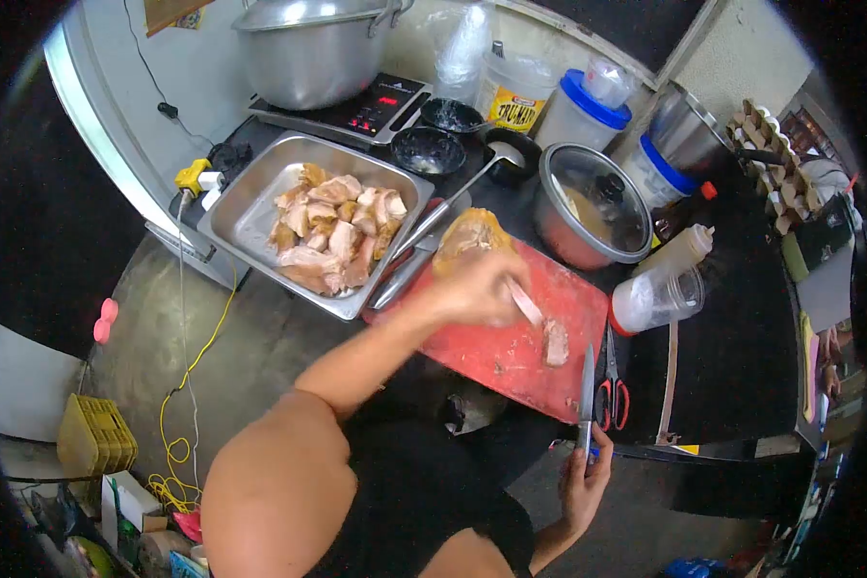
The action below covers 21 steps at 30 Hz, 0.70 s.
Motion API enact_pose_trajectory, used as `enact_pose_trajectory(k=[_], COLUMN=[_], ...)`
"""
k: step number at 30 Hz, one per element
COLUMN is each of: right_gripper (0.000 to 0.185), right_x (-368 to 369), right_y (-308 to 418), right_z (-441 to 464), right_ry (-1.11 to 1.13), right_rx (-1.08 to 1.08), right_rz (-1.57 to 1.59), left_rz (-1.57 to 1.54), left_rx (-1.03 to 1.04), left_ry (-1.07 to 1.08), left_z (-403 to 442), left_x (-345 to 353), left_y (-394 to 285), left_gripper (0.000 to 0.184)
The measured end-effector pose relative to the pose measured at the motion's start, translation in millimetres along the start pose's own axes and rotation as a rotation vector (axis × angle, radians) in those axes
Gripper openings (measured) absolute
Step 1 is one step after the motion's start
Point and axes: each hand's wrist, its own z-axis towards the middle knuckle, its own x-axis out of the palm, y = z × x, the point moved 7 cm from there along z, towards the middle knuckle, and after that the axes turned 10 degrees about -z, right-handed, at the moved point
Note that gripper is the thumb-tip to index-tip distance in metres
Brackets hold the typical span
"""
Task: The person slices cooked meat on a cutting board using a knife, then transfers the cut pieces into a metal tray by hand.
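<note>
My left hand (484, 289) is over the red cutting board (511, 361), its fingers closed on a pale strip of meat (525, 303). Beside that strip a small piece of meat (556, 343) lies on the board. A larger yellowish-skinned chunk of meat (474, 234) rests at the board's far end, partly behind my hand. At the near right corner my right hand (588, 477) grips a knife (588, 395) by its handle, blade pointing away from me. Red-and-black scissors (611, 393) lie just right of the blade.
A steel tray (250, 226) of cut meat stands left of the board, a ladle (453, 200) across its edge. Behind are an induction cooker (395, 106) with a large pot (308, 58), black bowls (428, 151), a lidded pot (592, 207) and plastic containers (583, 111).
</note>
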Motion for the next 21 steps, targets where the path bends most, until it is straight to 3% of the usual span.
enact_pose_trajectory(k=[2,5,6,7,10,13,15,16,18,20,21], right_gripper=[0.035,0.035,0.035,0.035,0.034,0.035,0.035,0.036,0.037,0.036,0.036], right_x=[0,7,9,12,15,12,7,4,-1,-8,-11], right_y=[-1,0,7,11,5,3,-6,-11,-14,-13,-10], right_z=[0,2,3,4,7,4,3,2,-2,-7,-12], right_ry=[0.003,0.018,0.032,0.048,0.022,0.044,0.006,-0.015,-0.049,-0.067,-0.065], right_rx=[0.010,0.027,0.032,0.036,-0.045,0.023,-0.006,-0.019,-0.042,-0.011,0.032], right_rz=[0.016,0.009,-0.007,-0.025,-0.036,-0.009,0.028,0.047,0.028,0.006,-0.005], left_rz=[0.226,0.605,0.632,0.621,0.593,0.430,0.339,0.456,0.282,0.332,0.413], left_rx=[0.146,-0.058,-0.035,-0.158,-0.006,0.125,0.287,0.214,0.097,0.297,0.343], left_ry=[-0.277,-0.444,-0.511,-0.526,-0.563,-0.401,-0.137,-0.004,0.273,0.354,0.271], left_z=[-24,-61,-71,-78,-76,-42,-8,2,17,30,29], left_x=[-64,-129,-142,-153,-149,-100,-36,2,75,142,156], left_y=[-32,-48,-52,-47,-63,-61,-34,-27,0,36,47], left_gripper=[0.027,0.019,0.021,0.022,0.021,0.023,0.025,0.032,0.040,0.048,0.049])
